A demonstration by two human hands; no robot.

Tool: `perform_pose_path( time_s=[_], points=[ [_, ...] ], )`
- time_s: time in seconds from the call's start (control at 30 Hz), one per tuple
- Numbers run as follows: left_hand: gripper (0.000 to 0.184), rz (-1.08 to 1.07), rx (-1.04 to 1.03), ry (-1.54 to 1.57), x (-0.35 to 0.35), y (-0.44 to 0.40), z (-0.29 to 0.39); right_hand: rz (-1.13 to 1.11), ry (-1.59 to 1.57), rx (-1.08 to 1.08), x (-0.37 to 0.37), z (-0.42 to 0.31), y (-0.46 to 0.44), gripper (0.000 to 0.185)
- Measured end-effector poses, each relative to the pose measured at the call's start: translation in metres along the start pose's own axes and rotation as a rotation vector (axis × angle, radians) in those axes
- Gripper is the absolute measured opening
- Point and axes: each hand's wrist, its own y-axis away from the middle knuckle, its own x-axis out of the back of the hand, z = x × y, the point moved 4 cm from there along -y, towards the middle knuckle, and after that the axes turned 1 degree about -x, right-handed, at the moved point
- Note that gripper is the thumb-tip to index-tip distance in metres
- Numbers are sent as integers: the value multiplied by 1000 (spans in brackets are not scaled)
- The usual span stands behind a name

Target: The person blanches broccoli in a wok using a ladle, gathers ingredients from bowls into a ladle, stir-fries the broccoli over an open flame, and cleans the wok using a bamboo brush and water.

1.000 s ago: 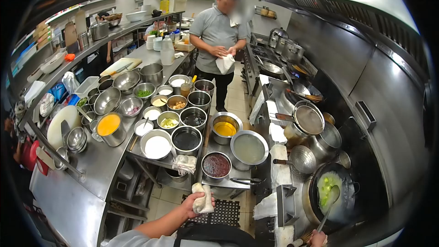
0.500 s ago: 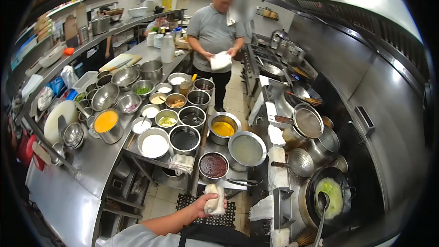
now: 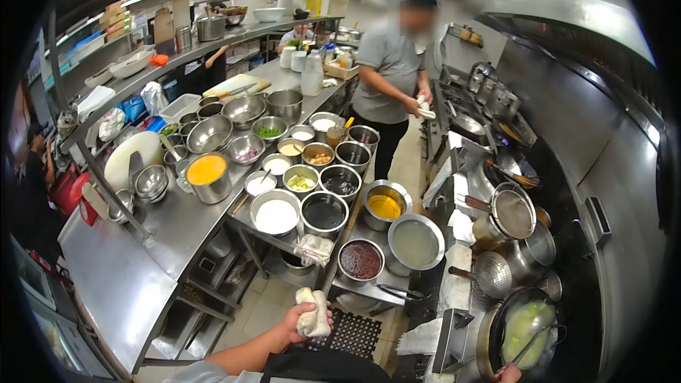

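Observation:
My left hand (image 3: 296, 319) is closed around a folded white cloth (image 3: 314, 312), held in front of my dark apron. At the lower right, my right hand (image 3: 508, 374) grips the handle of a ladle (image 3: 526, 347), only partly in view at the frame's bottom edge. The ladle's bowl end dips into a pale green, bubbling liquid (image 3: 533, 312) in a black wok (image 3: 496, 340) on the stove. A perforated metal skimmer (image 3: 492, 274) lies just beyond the wok.
Several steel pots of sauces and ingredients crowd the counter, including a dark red sauce (image 3: 360, 261) and a pot of yellow liquid (image 3: 384, 207). Tongs (image 3: 401, 291) lie at its near edge. A co-worker (image 3: 386, 78) stands in the aisle, holding a white cloth (image 3: 425, 108). A strainer (image 3: 513, 213) sits on the right.
My right hand has come into view on the ladle, whose bowl has moved right in the wok. The co-worker has turned toward the stoves and bunched up their cloth. My view has swung left.

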Motion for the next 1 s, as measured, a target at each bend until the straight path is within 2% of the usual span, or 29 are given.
perform_pose_path(
  time_s=[0.07, 0.1, 0.17, 0.23, 0.27, 0.33, 0.37, 0.43, 0.5, 0.57, 0.63, 0.67, 0.7, 0.77, 0.8, 0.83, 0.9, 0.93, 0.97, 1.0],
  points=[
    [50, 94, -77, 16, 11, 20, 5, 28, 163, 103, 0, 29, -60, 21],
    [50, 117, -74, 20, 17, 32, 6, -1, 447, 265, -6, 73, -138, 22],
    [49, 138, -93, 65, 25, 48, 12, 82, -252, 37, 5, -9, -5, 33],
    [49, 150, -100, 66, 34, 53, 25, 216, -347, -174, 1, -28, 13, 31],
    [48, 148, -117, 81, 37, 54, 29, 220, -337, -179, 2, -23, 8, 31],
    [47, 78, -116, 98, 32, 58, 35, 87, -643, -308, -8, -12, 0, 28],
    [47, 82, -107, 100, 30, 56, 38, 95, -639, -311, -6, -7, 3, 28],
    [47, 78, -92, 89, 24, 48, 39, -82, -911, -386, -17, -16, 32, 28],
    [48, 24, -36, 110, 24, 29, 37, -57, -914, -342, -19, -8, 63, 29],
    [52, 18, 71, 29, 20, 1, 30, -261, -1043, -483, -28, 17, 93, 31],
    [54, -1, 170, -3, 18, -17, 16, -270, -860, -390, -19, 23, 125, 20],
    [54, -27, 204, -18, 10, -22, 11, -374, -823, -380, -10, 36, 118, 19],
    [54, -27, 203, -18, 7, -27, 3, -375, -823, -381, -4, 50, 109, 19],
    [53, -83, 335, -10, 1, -40, -11, -593, -865, -450, -4, 44, 123, 32],
    [50, -96, 342, 18, -1, -39, -12, -243, -633, -518, 5, 44, 130, 39],
    [48, -82, 409, 8, 1, -47, -28, -230, -625, -513, 15, 38, 143, 39],
    [47, -126, 450, 9, -6, -49, -31, -162, -230, -313, 33, 30, 161, 31],
    [47, -122, 473, 6, -3, -55, -38, -92, 534, 304, 48, -1, 191, 31],
    [46, -117, 493, 3, 1, -60, -44, -91, 534, 308, 52, 15, 178, 31],
    [46, -91, 494, -10, -5, -56, -42, -24, 598, 371, 61, 39, 166, 39]
  ],
)
